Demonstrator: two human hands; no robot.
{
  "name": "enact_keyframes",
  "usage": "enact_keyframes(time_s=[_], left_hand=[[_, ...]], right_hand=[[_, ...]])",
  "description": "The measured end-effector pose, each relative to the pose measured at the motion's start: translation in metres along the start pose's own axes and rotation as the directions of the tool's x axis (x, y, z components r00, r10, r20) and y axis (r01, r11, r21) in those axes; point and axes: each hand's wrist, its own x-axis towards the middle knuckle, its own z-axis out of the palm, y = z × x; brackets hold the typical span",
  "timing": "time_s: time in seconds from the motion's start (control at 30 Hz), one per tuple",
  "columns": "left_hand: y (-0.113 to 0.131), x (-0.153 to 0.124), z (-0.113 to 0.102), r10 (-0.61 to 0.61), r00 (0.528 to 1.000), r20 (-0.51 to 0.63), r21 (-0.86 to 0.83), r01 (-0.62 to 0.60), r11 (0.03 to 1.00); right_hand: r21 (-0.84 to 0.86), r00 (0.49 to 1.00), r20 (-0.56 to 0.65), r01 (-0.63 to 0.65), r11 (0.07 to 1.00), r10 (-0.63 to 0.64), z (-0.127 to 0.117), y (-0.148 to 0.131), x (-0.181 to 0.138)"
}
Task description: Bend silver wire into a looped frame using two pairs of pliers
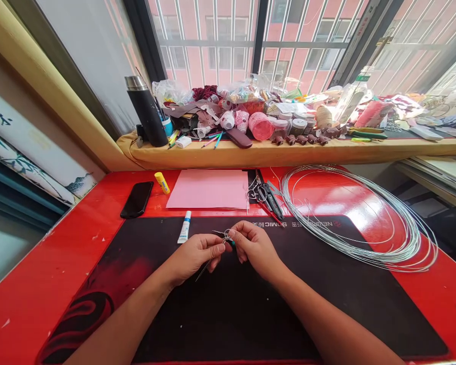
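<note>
Over the black desk mat (228, 309), my two hands meet at a thin piece of silvery wire (202, 272). My left hand (197, 256) pinches it between thumb and fingers, and its straight ends stick out below toward the lower left. At the wire's small looped top, my right hand (255, 247) closes thumb and forefinger on it. Dark pointed jaws of what look like pliers (218, 232), with a bit of green handle, show behind the fingertips; whether they lie on the mat or are held is hidden. A small white-and-blue glue tube (184, 228) lies beyond my left hand.
A large wire coil (410, 243) covers the right side. Pink paper sheets (211, 188), scissors (255, 190) and a utility knife (272, 200) lie ahead. A phone (137, 199) and yellow glue stick (161, 183) are left. The cluttered sill holds a black flask (148, 111).
</note>
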Motion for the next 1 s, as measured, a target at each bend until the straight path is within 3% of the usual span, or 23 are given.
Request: enact_keyframes(time_s=[0.13,0.33,0.8,1.0], left_hand=[[-0.001,0.001,0.001,-0.012,0.999,-0.039,-0.053,0.010,0.999],[-0.004,0.003,0.005,0.004,0.991,-0.132,0.011,-0.003,1.000],[-0.003,0.002,0.003,-0.010,0.987,-0.162,-0.081,-0.003,0.997],[0.002,0.004,-0.008,0.087,0.921,-0.379,-0.091,-0.130,0.987]], right_hand=[[0.001,1.000,-0.001,0.005,1.000,-0.005,-0.002,0.001,0.001],[0.009,0.998,0.060,0.019,1.000,-0.019,0.000,0.001,0.000],[-0.066,0.998,0.049,0.035,0.997,-0.032,0.001,-0.001,-0.002],[-0.307,0.982,-0.046,0.160,0.938,-0.182,-0.015,-0.019,0.000]])
